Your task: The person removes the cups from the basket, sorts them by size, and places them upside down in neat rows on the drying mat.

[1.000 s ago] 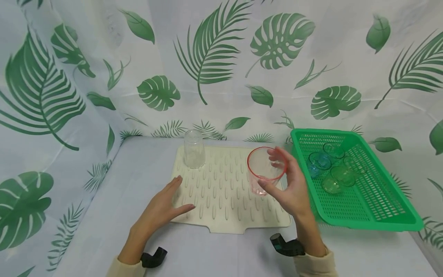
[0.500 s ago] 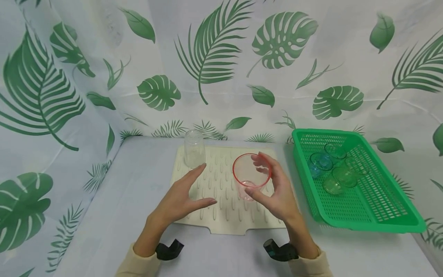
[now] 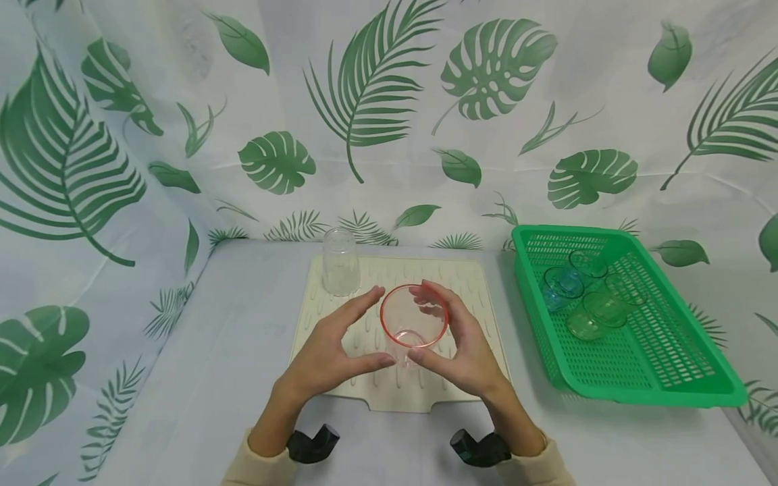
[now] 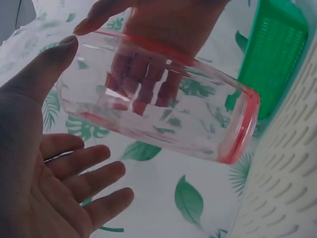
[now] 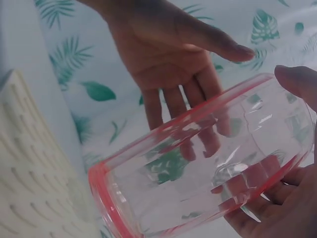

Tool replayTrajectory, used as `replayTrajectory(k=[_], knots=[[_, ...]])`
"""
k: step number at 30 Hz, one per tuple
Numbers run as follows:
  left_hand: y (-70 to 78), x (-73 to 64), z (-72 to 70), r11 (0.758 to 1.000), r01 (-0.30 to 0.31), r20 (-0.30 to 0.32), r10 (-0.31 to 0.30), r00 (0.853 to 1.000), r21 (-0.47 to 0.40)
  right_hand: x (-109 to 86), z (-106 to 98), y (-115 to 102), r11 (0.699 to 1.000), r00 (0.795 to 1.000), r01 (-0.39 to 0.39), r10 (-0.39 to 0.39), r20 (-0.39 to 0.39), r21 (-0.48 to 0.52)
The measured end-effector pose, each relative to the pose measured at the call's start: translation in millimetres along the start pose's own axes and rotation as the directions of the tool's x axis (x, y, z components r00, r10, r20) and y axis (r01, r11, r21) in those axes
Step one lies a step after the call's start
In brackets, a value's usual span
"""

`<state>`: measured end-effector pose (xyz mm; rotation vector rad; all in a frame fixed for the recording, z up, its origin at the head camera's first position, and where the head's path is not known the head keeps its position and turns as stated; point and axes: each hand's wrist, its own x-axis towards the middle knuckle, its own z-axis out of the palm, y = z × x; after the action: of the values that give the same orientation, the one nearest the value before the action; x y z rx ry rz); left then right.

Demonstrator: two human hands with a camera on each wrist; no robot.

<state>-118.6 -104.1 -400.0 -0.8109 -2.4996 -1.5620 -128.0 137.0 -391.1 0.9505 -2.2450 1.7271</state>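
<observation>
We count one red-rimmed glass, one clear glass and four basket glasses (their rims overlap, yet we make out four), so six in all. We see one left hand and one right hand, making two, plus two sleeves and two wrist cameras. We also find one green basket, one ridged mat and one table.
</observation>
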Motion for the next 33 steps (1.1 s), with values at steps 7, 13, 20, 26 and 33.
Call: replayTrajectory(k=[7, 13, 20, 26, 33], knots=[[0.4, -1.2, -0.3, 0.996, -0.079, -0.007, 0.079, 0.997, -0.031, -0.4, 7, -1, 0.999, 0.998, 0.028, -0.029, 0.055, 0.018], [0.3, -0.5, 0.6, 0.991, -0.129, -0.015, 0.128, 0.992, -0.038, -0.3, 11, -2, 1.0, 0.995, 0.026, -0.027, 0.092, 0.009], [0.4, -1.5, 0.4, 0.986, -0.16, -0.018, 0.16, 0.987, -0.052, 0.0, 11, -2, 0.998, 0.989, 0.039, -0.045, 0.139, 0.045], [1.5, -1.3, 1.5, 0.983, -0.171, -0.014, 0.17, 0.985, -0.07, 1.7, 10, 0, 0.992, 0.978, 0.073, -0.092, 0.188, 0.103], [4.7, -0.7, 5.3, 0.983, -0.132, -0.002, 0.133, 0.991, -0.125, 1.9, 10, 3, 0.987, 0.971, 0.079, -0.108, 0.213, 0.142]])
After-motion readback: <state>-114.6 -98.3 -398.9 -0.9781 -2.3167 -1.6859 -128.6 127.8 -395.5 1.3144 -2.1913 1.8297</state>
